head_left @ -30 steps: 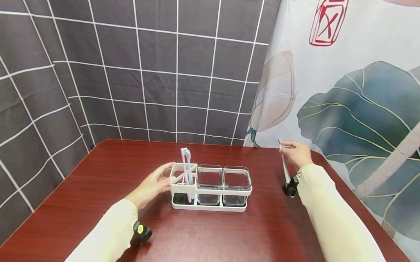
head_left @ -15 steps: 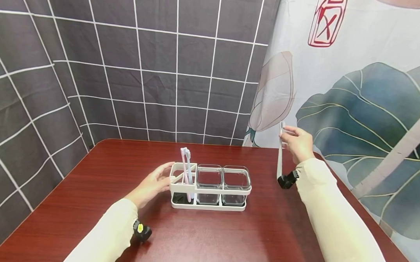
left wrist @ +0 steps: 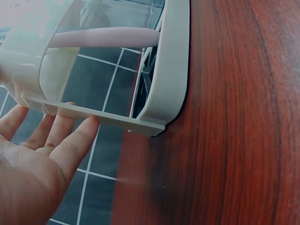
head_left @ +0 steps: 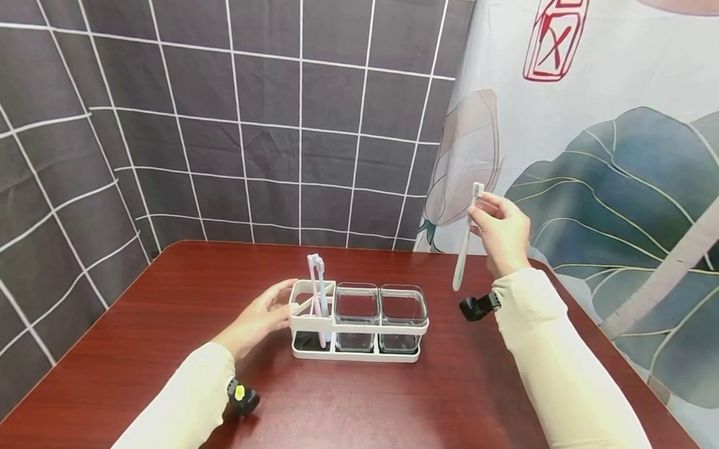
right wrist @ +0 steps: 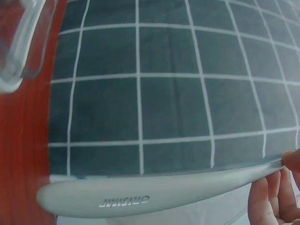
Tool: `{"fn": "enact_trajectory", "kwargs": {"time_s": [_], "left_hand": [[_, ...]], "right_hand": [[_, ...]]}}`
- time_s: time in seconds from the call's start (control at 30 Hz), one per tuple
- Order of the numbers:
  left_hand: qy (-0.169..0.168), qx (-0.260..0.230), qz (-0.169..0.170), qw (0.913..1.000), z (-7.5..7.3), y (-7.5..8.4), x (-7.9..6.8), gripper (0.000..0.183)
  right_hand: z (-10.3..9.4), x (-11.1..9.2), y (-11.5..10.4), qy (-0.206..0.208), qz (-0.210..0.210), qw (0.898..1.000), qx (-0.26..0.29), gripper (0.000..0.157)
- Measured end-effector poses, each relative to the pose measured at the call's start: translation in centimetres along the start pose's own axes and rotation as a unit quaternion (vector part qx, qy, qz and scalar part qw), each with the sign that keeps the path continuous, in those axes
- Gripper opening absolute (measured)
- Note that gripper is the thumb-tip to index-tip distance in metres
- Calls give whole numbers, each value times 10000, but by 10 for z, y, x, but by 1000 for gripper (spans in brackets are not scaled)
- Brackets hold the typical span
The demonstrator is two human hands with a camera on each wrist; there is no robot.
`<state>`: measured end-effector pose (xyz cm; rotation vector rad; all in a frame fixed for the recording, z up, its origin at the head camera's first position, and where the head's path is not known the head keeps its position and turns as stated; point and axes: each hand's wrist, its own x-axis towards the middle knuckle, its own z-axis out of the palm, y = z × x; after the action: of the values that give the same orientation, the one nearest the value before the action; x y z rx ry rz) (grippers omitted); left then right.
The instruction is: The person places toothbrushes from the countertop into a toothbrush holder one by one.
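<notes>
My right hand (head_left: pixel 502 231) pinches a pale green-white toothbrush (head_left: pixel 462 252) near its head, bristles at the top and handle hanging down above the table's right side. In the right wrist view, the handle (right wrist: pixel 117 197) shows raised lettering. At the middle of the table stands a white toothbrush holder (head_left: pixel 313 321); my left hand (head_left: pixel 261 317) holds its left end, with several fingertips (left wrist: pixel 89 126) against the side bar in the left wrist view. A pink toothbrush (left wrist: pixel 108 37) and a light blue toothbrush (head_left: pixel 323 286) lean upright in the holder's left compartment.
Two clear square cups (head_left: pixel 357 305) sit side by side in the holder's other compartments. The reddish-brown table (head_left: pixel 351 412) has a grey gridded cloth (head_left: pixel 256 113) behind it and a leaf-patterned curtain (head_left: pixel 638 196) at the right.
My right hand has risen and shifted slightly left with the pale toothbrush, whose lower end has swung left away from the wrist. The left hand and holder have stayed in place.
</notes>
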<state>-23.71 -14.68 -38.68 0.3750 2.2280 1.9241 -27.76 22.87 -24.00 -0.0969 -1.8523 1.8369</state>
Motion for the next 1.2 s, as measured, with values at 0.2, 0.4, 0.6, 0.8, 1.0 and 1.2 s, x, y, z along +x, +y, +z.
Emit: {"fn": "enact_trajectory", "kwargs": {"time_s": [0.2,0.4,0.6,0.8,1.0,1.2], "left_hand": [[9,-7,-19,10000,0,0,-1,62],[23,47,-28,10000,-1,0,-3,62],[40,9,14,10000,0,-1,-3,62],[15,-11,50,10000,0,-1,-1,61],[7,-58,42,10000,0,-1,0,62],[20,-35,22,10000,0,0,0,62]], "right_hand": [[13,-14,-11,17,-370,9984,421,33],[29,-31,-20,-176,-823,9948,578,31],[45,-42,-23,-336,-986,9896,991,29],[59,-53,-23,-514,-787,9839,1518,29],[71,-65,-24,-615,-731,9777,1871,29],[83,-77,-25,-723,-760,9708,2158,30]]}}
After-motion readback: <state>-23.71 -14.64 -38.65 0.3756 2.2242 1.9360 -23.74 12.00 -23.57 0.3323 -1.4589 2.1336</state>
